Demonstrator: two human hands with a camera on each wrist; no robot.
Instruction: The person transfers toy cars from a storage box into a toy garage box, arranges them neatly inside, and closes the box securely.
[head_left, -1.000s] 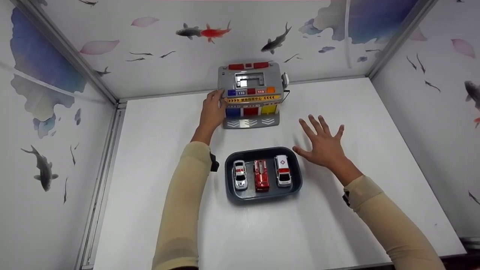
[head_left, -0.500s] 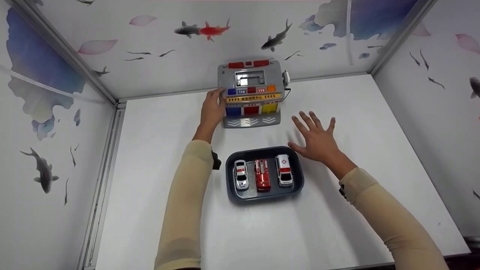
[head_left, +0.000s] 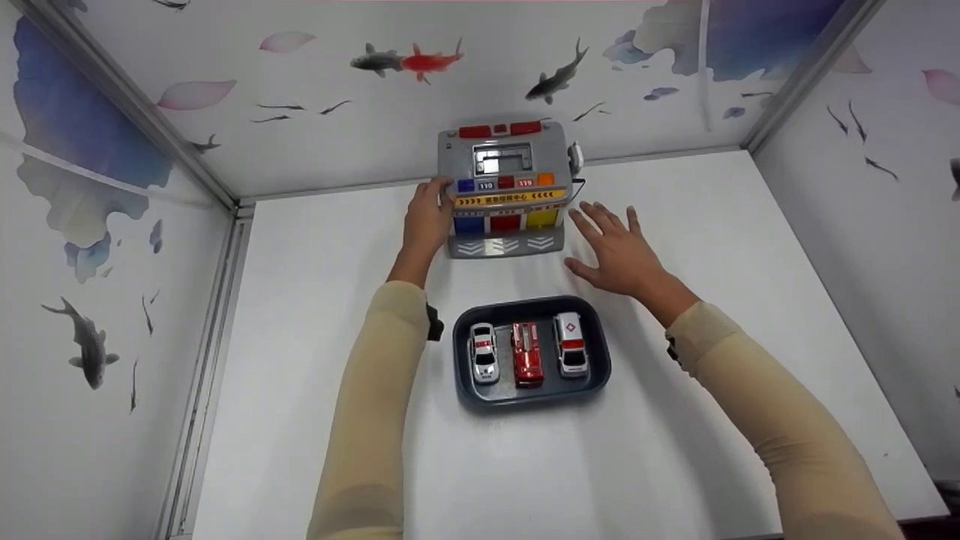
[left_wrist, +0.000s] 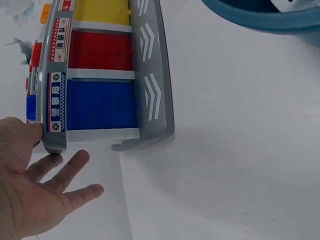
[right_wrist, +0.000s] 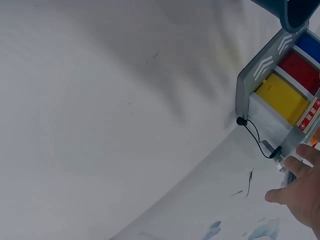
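Note:
A grey toy rescue-station garage [head_left: 459,159] stands at the back, with blue, red and yellow doors and red lights on its roof. At its left end is my left hand [head_left: 427,217]. In the left wrist view the thumb and index finger [left_wrist: 70,172] touch the roof's corner, the remaining fingers straight and spread. My right hand [head_left: 619,259] hovers beside the garage's front right corner, fingers spread and holding nothing. The right wrist view has the fingers [right_wrist: 298,166] close to the garage's end, where a black cord [right_wrist: 259,142] hangs.
In front of the garage sits a dark blue tray [head_left: 466,394]. It holds a white police car [head_left: 484,352], a red fire truck [head_left: 527,356] and a white ambulance [head_left: 571,345]. Printed wall panels [head_left: 315,135] enclose the white table [head_left: 300,300] at the back and sides.
My right hand has moved left and away from me, up beside the garage, fingers still spread. The left hand has stayed at the garage's left end. The tray and cars have not moved.

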